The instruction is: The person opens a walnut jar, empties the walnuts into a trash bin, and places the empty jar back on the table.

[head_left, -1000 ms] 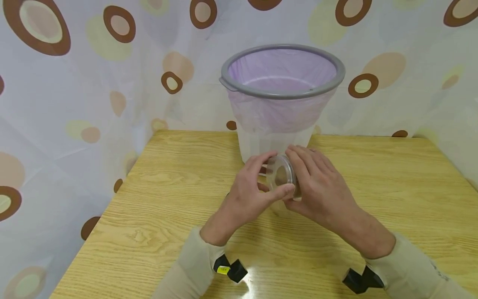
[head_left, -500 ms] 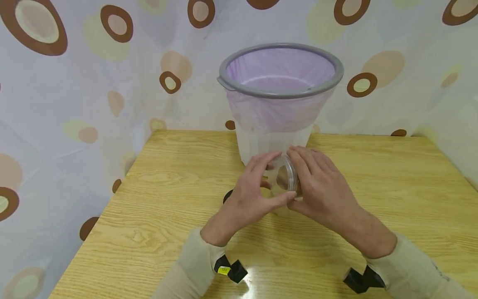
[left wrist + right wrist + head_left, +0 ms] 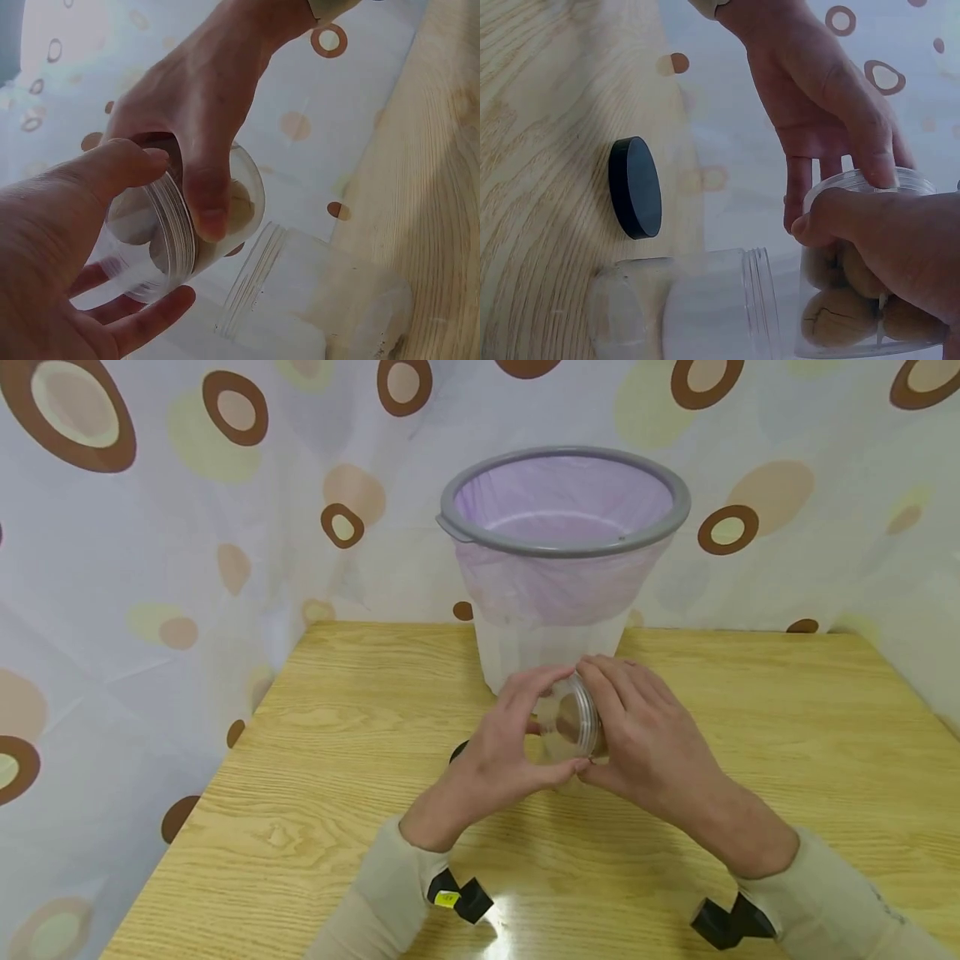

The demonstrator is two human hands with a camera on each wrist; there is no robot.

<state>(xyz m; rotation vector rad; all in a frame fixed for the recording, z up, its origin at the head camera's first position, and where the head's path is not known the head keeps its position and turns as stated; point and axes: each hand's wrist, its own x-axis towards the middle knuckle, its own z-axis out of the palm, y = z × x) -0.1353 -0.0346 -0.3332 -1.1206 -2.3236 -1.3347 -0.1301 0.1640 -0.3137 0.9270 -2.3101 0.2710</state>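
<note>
A clear plastic jar (image 3: pixel 570 722) lies tipped on its side between the hands, its threaded mouth towards the left hand. Brown, rounded pieces that look like walnuts (image 3: pixel 840 319) fill it, one of them cracked. My right hand (image 3: pixel 656 752) grips the jar's body. The left hand (image 3: pixel 491 756) curls round the rim, thumb near side and fingers far side. Below them, a second clear jar (image 3: pixel 641 300) with a threaded, uncovered mouth stands upright on the table, mostly hidden by the hands in the head view. Next to it lies a black lid (image 3: pixel 635 187).
Behind the hands stands a bin (image 3: pixel 551 652) with a grey rim and purple liner. The wooden table (image 3: pixel 337 793) reaches a spotted curtain (image 3: pixel 285 527) at the back and left. Each sleeve carries a black wrist device.
The left thumb has slid down along the jar's rim, and the left fingers have shifted slightly right. More of the black lid shows beside the left hand. The right hand keeps its hold.
</note>
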